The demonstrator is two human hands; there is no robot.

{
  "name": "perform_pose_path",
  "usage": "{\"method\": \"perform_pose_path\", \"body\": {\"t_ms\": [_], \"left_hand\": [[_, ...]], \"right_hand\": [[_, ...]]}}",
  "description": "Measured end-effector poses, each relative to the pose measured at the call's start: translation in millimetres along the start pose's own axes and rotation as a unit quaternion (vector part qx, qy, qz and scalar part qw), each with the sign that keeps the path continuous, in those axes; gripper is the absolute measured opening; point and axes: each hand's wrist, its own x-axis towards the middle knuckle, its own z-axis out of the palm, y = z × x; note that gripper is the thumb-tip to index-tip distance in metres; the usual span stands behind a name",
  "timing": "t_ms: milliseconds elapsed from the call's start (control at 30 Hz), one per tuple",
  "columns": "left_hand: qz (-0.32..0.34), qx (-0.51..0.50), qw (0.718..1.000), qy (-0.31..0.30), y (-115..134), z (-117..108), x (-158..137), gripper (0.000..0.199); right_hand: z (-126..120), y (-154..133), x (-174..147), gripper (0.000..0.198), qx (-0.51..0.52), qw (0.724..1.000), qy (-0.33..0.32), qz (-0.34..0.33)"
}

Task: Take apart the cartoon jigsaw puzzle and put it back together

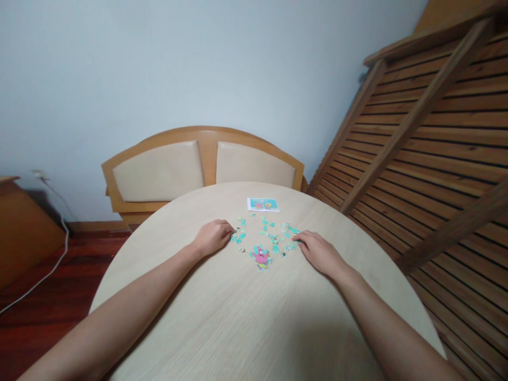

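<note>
A partly joined jigsaw puzzle [261,258] with a pink cartoon figure lies on the round table, between my two hands. Loose turquoise puzzle pieces [273,239] are scattered just beyond it. At the left, my left hand [214,236] rests on the table with its fingers curled together, their tips at a small cluster of puzzle pieces [238,236]; whatever they may pinch is hidden. On the other side, my right hand [317,252] lies low with its index finger stretched out and its thumb apart, touching or close beside more pieces [291,246].
A small picture card [263,205] with cartoon figures on turquoise lies toward the table's far side. Behind the pale wooden table [222,323] stands a padded headboard [159,172] against the wall. A slatted wooden frame [420,137] leans at the right. A white cable [63,248] runs down at the left.
</note>
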Motion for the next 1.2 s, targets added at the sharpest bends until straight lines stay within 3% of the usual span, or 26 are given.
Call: {"method": "perform_pose_path", "body": {"t_ms": [167,333,433,767,1200], "left_hand": [[0.026,-0.018,0.999,0.020,18.9,-0.1,1.0,0.024],[0.221,-0.060,0.973,-0.035,47.6,-5.0,-2.4,0.028],[0.277,-0.077,0.956,-0.060,57.3,-5.5,-4.7,0.032],[0.286,-0.106,0.950,-0.066,65.8,-3.1,-7.2,0.026],[0.301,-0.096,0.945,-0.083,74.2,2.4,-8.6,0.030]], "right_hand": [[3.7,-2.1,3.9,0.031,0.024,1.000,0.018,0.005],[0.1,-16.6,5.9,0.028,0.070,0.995,0.024,-0.073],[-1.5,-19.9,4.9,0.025,0.083,0.991,0.002,-0.104],[-2.6,-2.8,1.2,0.023,0.124,0.986,-0.021,-0.110],[-6.0,-18.7,-0.4,0.015,0.127,0.986,-0.036,-0.103]]}}
